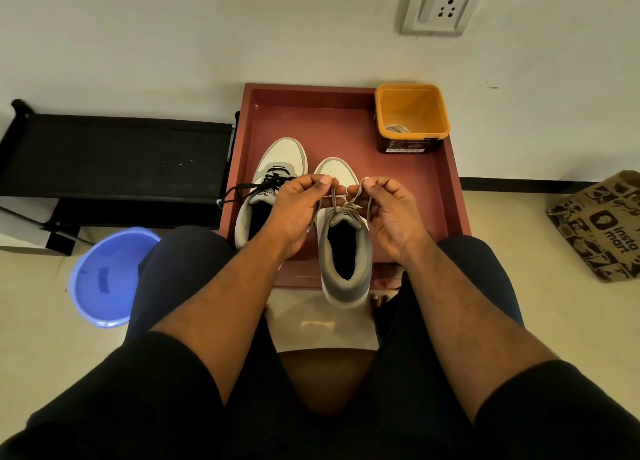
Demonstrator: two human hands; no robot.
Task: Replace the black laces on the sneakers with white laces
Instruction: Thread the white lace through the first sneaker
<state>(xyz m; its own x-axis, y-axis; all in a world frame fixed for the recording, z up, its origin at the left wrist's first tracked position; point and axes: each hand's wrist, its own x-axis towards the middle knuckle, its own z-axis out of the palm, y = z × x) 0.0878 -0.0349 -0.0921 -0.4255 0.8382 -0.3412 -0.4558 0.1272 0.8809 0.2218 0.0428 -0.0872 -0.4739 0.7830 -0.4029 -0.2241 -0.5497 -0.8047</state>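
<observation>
Right sneaker toe pointing away, left hand and right hand each pinching its white lace

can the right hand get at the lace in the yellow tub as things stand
Probably not yet: the right hand pinches the white lace on the near sneaker. The way to the yellow tub looks free, and the tub is open on top.
</observation>
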